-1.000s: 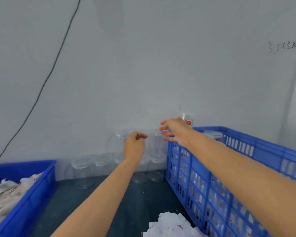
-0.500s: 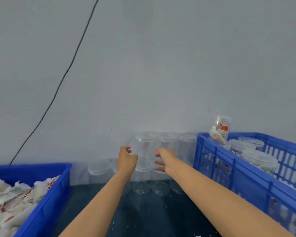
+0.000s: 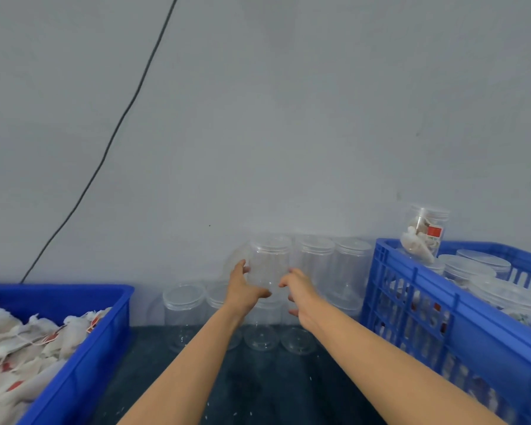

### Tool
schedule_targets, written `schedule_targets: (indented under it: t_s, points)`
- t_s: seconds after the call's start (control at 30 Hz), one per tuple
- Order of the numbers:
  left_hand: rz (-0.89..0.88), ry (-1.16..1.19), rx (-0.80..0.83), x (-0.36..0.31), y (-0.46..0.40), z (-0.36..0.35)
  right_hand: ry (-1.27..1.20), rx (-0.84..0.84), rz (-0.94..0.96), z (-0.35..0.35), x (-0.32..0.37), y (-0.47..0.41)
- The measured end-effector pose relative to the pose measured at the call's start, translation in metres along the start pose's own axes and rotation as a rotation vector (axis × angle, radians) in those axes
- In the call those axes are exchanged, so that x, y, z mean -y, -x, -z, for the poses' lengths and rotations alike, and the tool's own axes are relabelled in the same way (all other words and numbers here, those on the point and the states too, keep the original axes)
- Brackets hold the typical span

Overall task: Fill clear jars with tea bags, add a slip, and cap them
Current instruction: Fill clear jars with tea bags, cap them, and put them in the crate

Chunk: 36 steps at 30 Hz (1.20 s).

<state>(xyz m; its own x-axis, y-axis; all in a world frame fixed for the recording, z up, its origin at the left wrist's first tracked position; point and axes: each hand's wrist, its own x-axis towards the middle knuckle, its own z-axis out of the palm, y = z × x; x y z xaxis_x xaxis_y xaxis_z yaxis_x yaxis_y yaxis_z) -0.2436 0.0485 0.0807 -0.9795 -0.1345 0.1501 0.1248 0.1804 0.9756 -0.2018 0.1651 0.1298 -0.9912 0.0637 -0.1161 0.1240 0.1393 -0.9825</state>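
- As both bare arms reach forward over the dark tabletop (image 3: pixel 273 388), the left hand (image 3: pixel 242 289) grasps an empty clear jar (image 3: pixel 269 265) in the upper row of a stack against the grey wall (image 3: pixel 288 118), at about 12 o'clock from the person; the thumb lies under the jar's lower edge and the fingers wrap its left side.
- The right hand (image 3: pixel 301 297) is at the same jar's right side, fingers spread and loosely bent; whether they touch the jar or only hover beside it cannot be told.
- The held jar is upright, with a clear lid on top, and stands on a lower jar (image 3: pixel 262 326) of the stack.
- Two more capped empty jars (image 3: pixel 314 262) stand just to its right in the upper row, toward 1 o'clock; others stand on the tabletop below, running out to 11 o'clock.
- At 9 o'clock a solid blue bin (image 3: pixel 83 348) holds a heap of white tea bags (image 3: pixel 22 348) with strings and red tags.
- At 3 o'clock a slatted blue crate (image 3: pixel 442 317) holds capped jars (image 3: pixel 472 268); one filled jar (image 3: pixel 423 231) showing tea bags and a red tag stands higher than the rest at the crate's far corner.
- A thin black cable (image 3: pixel 126 111) runs diagonally down the wall, from 12 o'clock high toward the bin at 9 o'clock.
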Motion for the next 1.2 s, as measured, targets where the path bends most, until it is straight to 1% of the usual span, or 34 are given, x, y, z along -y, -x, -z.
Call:
schedule_targets:
  t_s: [0.1,0.23,0.37,0.53,0.6,0.63,0.7,0.8,0.87,0.9,0.97,1.07,1.2]
  points:
    - [-0.041,-0.023,-0.042,-0.009,0.022,0.008,-0.01,0.01,0.043,0.001,0.0,0.017]
    - [-0.141,-0.005,-0.096,-0.013,0.063,0.023,0.024,0.015,0.122,0.006,-0.001,0.05]
    - [-0.192,0.007,-0.067,-0.001,0.112,0.034,-0.032,0.07,0.068,0.012,-0.007,0.09]
    - [-0.19,-0.141,-0.03,0.019,0.169,0.041,-0.07,0.07,0.037,0.013,-0.02,0.129]
    - [-0.179,-0.213,-0.024,0.027,0.189,0.043,0.013,0.094,0.064,0.011,-0.027,0.138]
    - [-0.178,-0.25,-0.023,0.031,0.201,0.044,0.097,0.106,0.083,0.009,-0.032,0.145]
    - [-0.197,-0.335,-0.021,0.037,0.218,0.042,0.329,0.102,0.128,0.004,-0.042,0.152]
    - [-0.173,-0.426,-0.022,0.05,0.242,0.04,0.757,0.087,0.183,-0.004,-0.06,0.167]
    - [-0.16,-0.459,-0.028,0.057,0.256,0.041,1.007,0.083,0.27,-0.008,-0.073,0.174]
    - [-0.157,-0.473,-0.027,0.059,0.261,0.043,1.085,0.089,0.318,-0.009,-0.077,0.177]
    - [-0.148,-0.462,0.001,0.064,0.267,0.047,1.134,0.11,0.39,-0.007,-0.083,0.179]
    - [-0.123,-0.462,0.07,0.064,0.271,0.054,1.071,0.168,0.423,-0.001,-0.093,0.179]
    - [-0.146,-0.528,0.141,0.061,0.267,0.058,1.003,0.172,0.477,0.008,-0.104,0.183]
